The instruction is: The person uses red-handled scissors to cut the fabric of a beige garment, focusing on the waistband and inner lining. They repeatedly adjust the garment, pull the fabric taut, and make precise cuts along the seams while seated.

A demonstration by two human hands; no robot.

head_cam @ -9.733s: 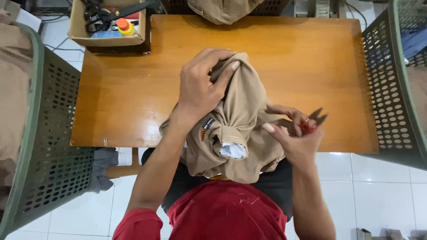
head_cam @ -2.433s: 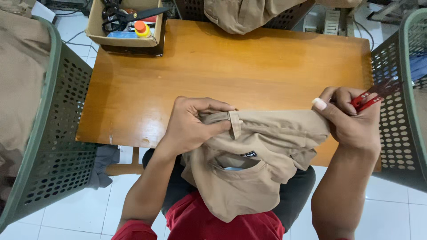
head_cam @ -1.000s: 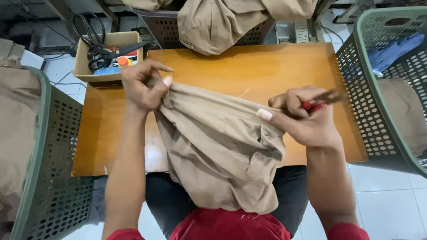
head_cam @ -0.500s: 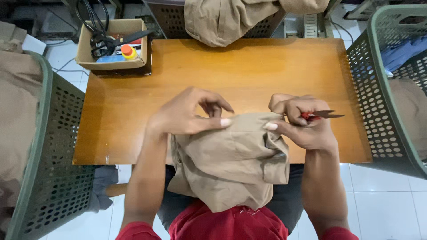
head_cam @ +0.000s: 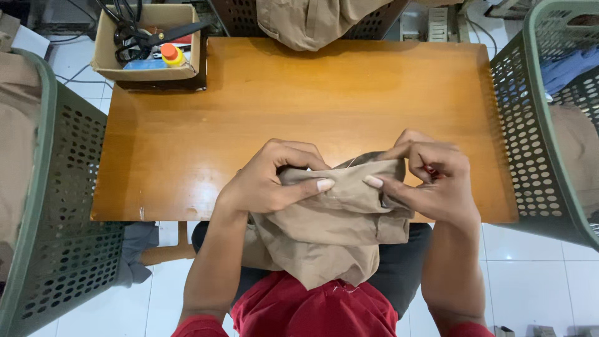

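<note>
Two hands [head_cam: 274, 181] half-hidden by garment [head_cam: 331, 231].

Khaki garment [head_cam: 337, 218] is lying bunched at the near edge of the wooden bench [head_cam: 249, 112], its upper fold resting on the bench top and the rest hanging down off the edge over the person's lap. Fabric is plain tan, creased, folded over itself in several layers. Left hand [head_cam: 268, 181] is pinching the upper fold, thumb on top. Right hand [head_cam: 430, 181] is pinching the same fold just beside it, with a small red-handled tool [head_cam: 429, 168] showing partly inside its grip.
</note>
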